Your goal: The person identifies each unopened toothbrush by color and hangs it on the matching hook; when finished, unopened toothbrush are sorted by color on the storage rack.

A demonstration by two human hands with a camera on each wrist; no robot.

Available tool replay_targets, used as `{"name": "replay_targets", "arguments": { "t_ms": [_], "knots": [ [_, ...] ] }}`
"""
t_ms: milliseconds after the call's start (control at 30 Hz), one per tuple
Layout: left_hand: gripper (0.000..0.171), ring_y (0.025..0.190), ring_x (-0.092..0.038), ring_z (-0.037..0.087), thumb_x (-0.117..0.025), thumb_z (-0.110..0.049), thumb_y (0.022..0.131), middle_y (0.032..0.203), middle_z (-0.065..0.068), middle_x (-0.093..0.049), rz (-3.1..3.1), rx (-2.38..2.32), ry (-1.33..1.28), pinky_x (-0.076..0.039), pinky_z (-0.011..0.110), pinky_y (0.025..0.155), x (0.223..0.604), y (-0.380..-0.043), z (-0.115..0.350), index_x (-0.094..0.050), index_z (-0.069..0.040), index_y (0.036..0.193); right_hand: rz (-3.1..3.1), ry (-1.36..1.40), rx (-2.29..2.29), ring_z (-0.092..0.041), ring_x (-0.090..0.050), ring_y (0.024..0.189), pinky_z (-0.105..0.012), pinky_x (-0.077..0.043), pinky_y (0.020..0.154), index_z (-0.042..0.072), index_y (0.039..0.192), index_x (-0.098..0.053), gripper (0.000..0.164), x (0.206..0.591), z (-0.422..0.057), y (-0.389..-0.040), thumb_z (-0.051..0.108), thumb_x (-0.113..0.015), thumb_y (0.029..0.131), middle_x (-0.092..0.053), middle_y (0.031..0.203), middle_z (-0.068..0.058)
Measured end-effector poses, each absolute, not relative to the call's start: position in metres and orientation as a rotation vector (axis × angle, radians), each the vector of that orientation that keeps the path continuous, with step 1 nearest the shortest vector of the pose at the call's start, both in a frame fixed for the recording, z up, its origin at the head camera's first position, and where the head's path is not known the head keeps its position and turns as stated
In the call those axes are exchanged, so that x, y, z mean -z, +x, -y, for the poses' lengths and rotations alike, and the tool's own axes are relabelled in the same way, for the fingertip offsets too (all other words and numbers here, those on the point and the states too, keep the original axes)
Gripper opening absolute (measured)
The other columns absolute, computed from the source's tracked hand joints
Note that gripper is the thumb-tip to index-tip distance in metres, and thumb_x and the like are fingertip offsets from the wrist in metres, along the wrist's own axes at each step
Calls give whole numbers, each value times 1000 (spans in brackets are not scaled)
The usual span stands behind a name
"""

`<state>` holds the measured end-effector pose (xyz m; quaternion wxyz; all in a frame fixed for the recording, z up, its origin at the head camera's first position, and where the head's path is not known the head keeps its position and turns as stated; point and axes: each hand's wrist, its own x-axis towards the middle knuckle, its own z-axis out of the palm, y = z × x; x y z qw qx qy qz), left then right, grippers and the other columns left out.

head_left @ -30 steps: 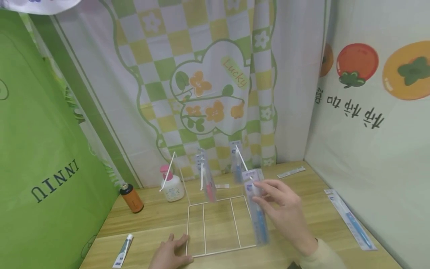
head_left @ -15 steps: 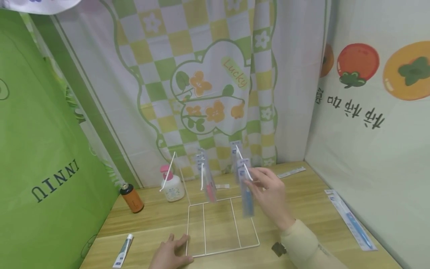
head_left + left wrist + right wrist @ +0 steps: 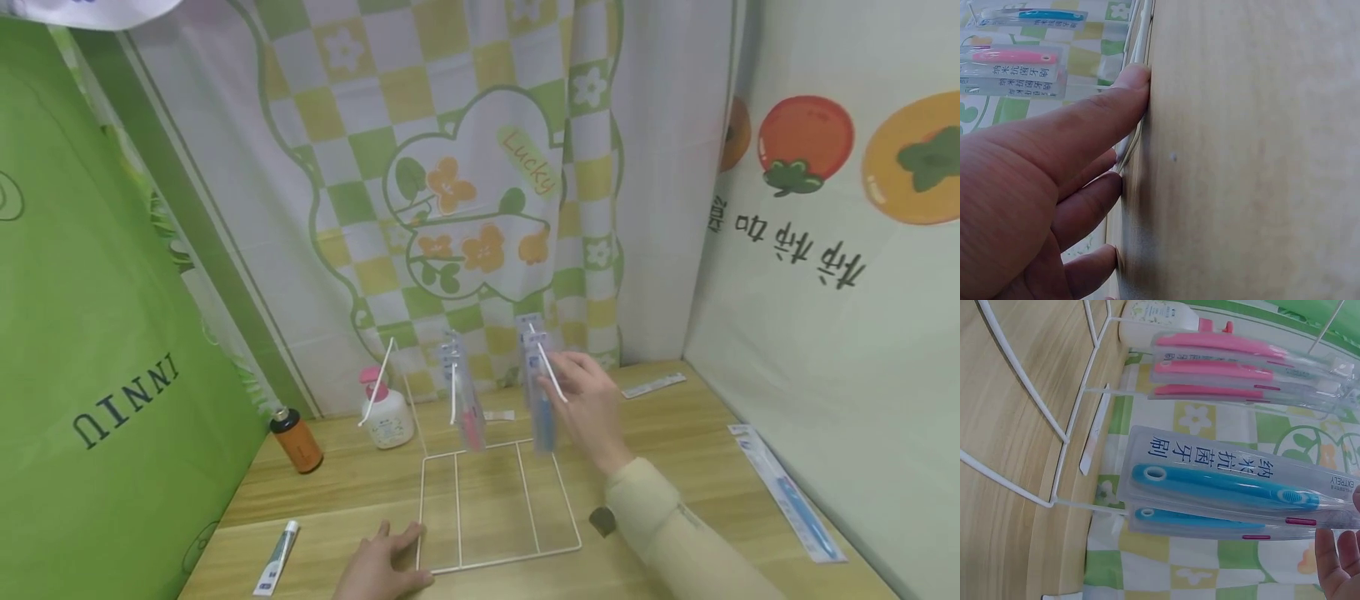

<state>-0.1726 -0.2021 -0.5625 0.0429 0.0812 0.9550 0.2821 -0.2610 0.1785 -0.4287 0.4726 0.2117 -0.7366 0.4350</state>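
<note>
A white wire display rack (image 3: 498, 562) stands on the table with three hooks at its top. My right hand (image 3: 588, 408) pinches the upper part of a packaged blue toothbrush (image 3: 1222, 484) on the right hook. Just behind it on that hook hangs another packaged blue toothbrush (image 3: 1200, 517). Several packaged pink toothbrushes (image 3: 1219, 344) hang from the middle hook, while the left hook (image 3: 377, 383) bears nothing. Over at the rack's front left corner, my left hand (image 3: 378, 562) rests with spread fingers (image 3: 1094, 119) touching the base wire and the table.
Behind the rack's left side stands a white pump bottle (image 3: 390, 421) with a pink top. An orange bottle (image 3: 297, 442) and a toothpaste tube (image 3: 277, 558) are at left. One more packaged blue toothbrush (image 3: 791, 496) lies at right, a flat narrow packet (image 3: 654, 385) at the back.
My right hand has moved back and left, sliding the packaged blue toothbrush along the right hook, close to the one behind. The left hand has stayed on the rack's corner.
</note>
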Motion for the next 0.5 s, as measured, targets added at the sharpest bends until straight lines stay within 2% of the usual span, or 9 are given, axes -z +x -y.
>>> {"name": "replay_targets", "arguments": {
  "t_ms": [167, 500],
  "knots": [
    [82, 125, -38, 85, -96, -50, 75, 152, 45, -46, -2920, -860, 252, -32, 93, 97, 561, -171, 201, -69, -23, 147, 1818, 514, -1140, -35, -76, 89, -37, -67, 77, 0, 125, -76, 35, 429, -176, -272, 2, -86, 91, -70, 114, -20],
    [82, 124, -38, 86, -97, -50, 74, 152, 45, -45, -2926, -855, 242, -33, 93, 96, 561, -171, 200, -69, -24, 146, 1811, 490, -1176, -36, -76, 86, -39, -68, 75, 0, 127, -75, 35, 430, -174, -288, 2, -84, 92, -69, 113, -19]
  ]
}}
